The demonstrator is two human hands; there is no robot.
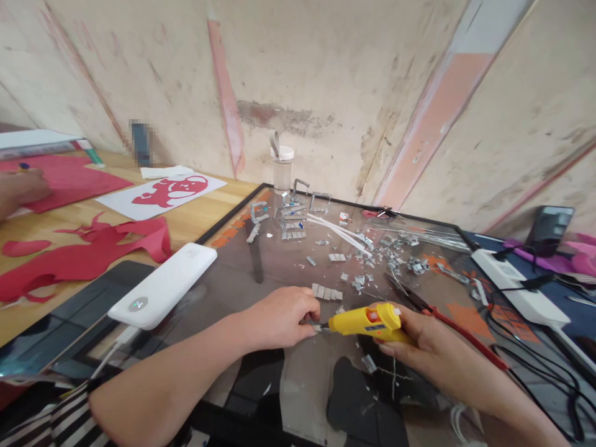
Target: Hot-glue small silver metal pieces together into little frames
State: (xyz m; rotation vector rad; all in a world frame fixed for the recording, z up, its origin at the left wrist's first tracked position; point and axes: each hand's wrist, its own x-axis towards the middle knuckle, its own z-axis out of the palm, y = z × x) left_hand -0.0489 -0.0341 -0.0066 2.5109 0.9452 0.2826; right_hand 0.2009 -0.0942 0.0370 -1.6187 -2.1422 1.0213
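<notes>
Left hand (pixel 285 318): mine, thumb and fingers pinched on one small grey piece (pixel 320 327).
Right hand (pixel 421 338): mine, wrapped around one yellow glue gun (pixel 361 321).
Glue gun: pointing left out of my right fist, its nozzle at my left fingertips; whether it touches the grey piece, I cannot tell.
Power bank (pixel 162 285): one, white, left of my left forearm, a cable in its near end.
Pliers (pixel 470 338): one pair, red-handled, just beyond my right hand.
Segmented strips (pixel 327 292): one just past my left hand, another (pixel 336 257) farther on.
Scraps (pixel 395 251): silvery, too many to count, strewn ahead of my right hand.
Power strip (pixel 516 285): one, white, at the right, black plugs in it.
White sticks (pixel 339 233): a few, at the table's middle.
Bent pieces (pixel 258 211): three, greyish, toward the back.
Jar (pixel 282 174): one, white-lidded, by the wall; its contents I cannot make out.
Co-worker's hand (pixel 23 186): one, far left, over red paper (pixel 84 180).
</notes>
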